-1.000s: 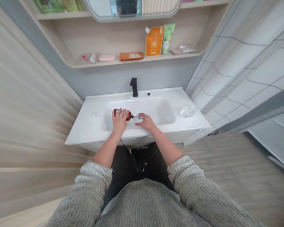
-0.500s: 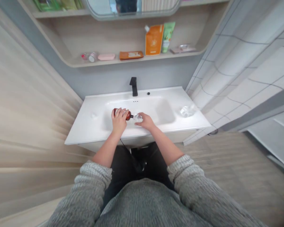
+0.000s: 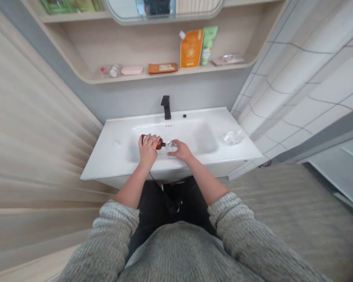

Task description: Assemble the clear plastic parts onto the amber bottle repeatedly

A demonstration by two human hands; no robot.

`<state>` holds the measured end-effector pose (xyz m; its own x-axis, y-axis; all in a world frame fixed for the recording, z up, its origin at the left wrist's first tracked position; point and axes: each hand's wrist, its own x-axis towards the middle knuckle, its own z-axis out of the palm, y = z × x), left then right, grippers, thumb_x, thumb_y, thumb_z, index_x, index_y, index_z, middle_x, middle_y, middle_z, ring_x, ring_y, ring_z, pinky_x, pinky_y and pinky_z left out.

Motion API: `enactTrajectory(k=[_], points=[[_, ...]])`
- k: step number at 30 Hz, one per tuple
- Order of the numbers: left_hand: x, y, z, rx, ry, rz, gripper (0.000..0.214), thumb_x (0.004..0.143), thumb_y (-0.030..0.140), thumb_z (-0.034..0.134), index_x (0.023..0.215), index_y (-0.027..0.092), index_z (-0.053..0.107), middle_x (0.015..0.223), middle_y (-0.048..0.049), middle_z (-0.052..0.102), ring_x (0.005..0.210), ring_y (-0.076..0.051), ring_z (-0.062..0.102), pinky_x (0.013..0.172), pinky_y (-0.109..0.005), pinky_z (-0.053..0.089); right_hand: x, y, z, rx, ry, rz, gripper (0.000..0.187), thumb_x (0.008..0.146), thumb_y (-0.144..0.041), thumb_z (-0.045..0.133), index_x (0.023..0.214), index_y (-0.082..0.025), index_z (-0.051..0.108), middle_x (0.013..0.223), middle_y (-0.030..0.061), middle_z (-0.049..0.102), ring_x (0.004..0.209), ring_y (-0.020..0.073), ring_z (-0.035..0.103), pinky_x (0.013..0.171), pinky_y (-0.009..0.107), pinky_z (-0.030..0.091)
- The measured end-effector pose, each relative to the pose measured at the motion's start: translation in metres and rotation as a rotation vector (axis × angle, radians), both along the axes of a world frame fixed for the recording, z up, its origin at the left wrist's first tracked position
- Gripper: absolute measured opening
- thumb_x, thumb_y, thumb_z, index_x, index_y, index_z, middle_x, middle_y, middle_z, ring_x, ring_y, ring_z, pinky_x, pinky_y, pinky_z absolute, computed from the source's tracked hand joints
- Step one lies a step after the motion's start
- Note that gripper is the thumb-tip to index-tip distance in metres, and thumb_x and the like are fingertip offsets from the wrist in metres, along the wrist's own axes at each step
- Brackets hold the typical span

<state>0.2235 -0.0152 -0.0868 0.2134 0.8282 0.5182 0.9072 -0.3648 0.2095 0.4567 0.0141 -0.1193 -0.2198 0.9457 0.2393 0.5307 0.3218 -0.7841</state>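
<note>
Over the white sink basin point(image 3: 204, 137), my left hand point(image 3: 148, 148) is wrapped round a brown bottle point(image 3: 159, 144) with a black neck. The bottle lies tipped on its side, its neck pointing right. My right hand point(image 3: 181, 151) grips a small clear container point(image 3: 172, 146), whose opening meets the bottle's neck. Whether liquid passes between them is too small to tell. My fingers hide much of both things.
A black faucet point(image 3: 166, 107) rises behind the basin. Crumpled clear plastic point(image 3: 233, 138) lies on the right of the counter. On the shelf above stand an orange pouch point(image 3: 191, 49) and a green tube point(image 3: 208, 45). A beige curtain point(image 3: 32, 156) hangs at left.
</note>
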Motion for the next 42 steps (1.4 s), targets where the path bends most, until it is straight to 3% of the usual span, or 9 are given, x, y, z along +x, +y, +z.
enactTrajectory(k=[23,42], points=[[0.001,-0.002,0.001,0.019,0.021,0.018,0.062,0.1,0.01,0.049,0.156,0.029,0.067,0.16,-0.0115,0.067,0.163,-0.035,0.046,0.14,-0.066,0.016,0.001,-0.003,0.004,0.008,0.027,0.019,0.073,0.068,-0.036,0.103,0.131,-0.021,0.072,0.125,0.0108,0.082,0.117,0.0306,0.078,0.107,0.041,0.059],[-0.001,0.004,-0.001,0.068,0.032,-0.003,0.06,0.099,0.01,0.051,0.154,0.028,0.068,0.158,-0.0116,0.069,0.16,-0.036,0.049,0.139,-0.066,0.018,0.002,0.001,-0.006,0.054,0.072,0.011,0.073,0.066,-0.042,0.103,0.13,-0.023,0.073,0.124,0.0096,0.082,0.113,0.0308,0.078,0.104,0.042,0.06]])
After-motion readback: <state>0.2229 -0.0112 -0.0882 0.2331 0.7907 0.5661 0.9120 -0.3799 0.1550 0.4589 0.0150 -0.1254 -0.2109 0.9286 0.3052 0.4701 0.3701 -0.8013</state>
